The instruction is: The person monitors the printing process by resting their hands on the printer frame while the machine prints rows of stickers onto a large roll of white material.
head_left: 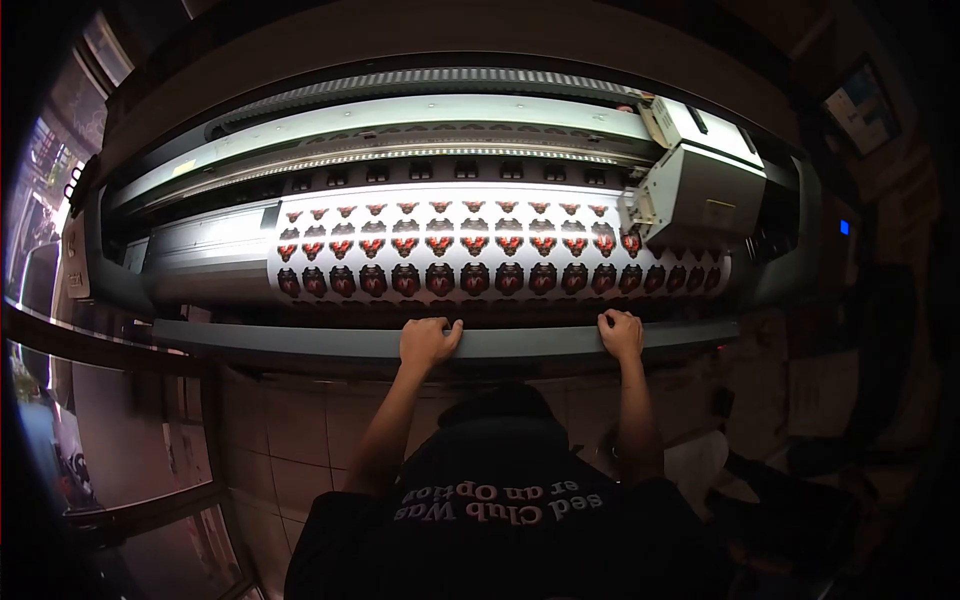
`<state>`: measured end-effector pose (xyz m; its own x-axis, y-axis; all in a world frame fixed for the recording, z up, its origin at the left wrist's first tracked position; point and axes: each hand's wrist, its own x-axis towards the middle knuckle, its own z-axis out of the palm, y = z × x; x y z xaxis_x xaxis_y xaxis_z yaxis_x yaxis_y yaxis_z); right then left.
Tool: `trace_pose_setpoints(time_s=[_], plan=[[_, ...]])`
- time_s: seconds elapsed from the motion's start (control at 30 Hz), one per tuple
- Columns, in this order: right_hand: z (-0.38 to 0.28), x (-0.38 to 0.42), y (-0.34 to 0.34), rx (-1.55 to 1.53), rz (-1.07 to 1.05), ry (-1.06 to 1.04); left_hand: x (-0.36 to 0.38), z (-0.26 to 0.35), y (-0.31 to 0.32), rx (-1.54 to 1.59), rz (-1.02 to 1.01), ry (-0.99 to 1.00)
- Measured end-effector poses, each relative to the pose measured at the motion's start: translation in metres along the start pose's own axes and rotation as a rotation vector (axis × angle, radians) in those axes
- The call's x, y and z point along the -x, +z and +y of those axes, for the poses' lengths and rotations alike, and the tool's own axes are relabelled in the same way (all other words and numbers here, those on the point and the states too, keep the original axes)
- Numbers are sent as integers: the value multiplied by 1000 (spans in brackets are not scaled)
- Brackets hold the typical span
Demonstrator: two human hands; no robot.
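A wide-format printer point(430, 108) stretches across the view before me. Over its platen lies a white printed sheet point(455, 254) with rows of red and black emblem designs. The print carriage point(705, 195) sits over the sheet's right part. Along the front runs a grey bar point(530, 343). My left hand point(430, 342) grips this bar left of its middle, fingers curled over the far edge. My right hand point(621, 333) is closed on the same bar farther right. The fingertips of both hands are partly hidden. Neither hand touches the sheet.
Several pinch rollers point(420, 171) line up behind the sheet. A ribbed cable chain point(480, 78) runs along the back. Glass-panelled framing point(130, 430) stands at left, beside a tiled floor point(290, 430). A lit monitor point(860, 108) shows at the upper right.
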<state>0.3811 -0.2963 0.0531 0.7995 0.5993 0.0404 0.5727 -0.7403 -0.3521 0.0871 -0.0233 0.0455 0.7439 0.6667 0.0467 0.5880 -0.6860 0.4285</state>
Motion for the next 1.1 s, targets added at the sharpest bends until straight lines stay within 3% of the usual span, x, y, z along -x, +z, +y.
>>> trace_pose_setpoints(time_s=[0.33,1.1], plan=[[-5,-2,-3,36,-40,79,1,-1,2,42,8,-33],[5,-3,4,50,-18,29,0,1,-3,57,-72,-57]])
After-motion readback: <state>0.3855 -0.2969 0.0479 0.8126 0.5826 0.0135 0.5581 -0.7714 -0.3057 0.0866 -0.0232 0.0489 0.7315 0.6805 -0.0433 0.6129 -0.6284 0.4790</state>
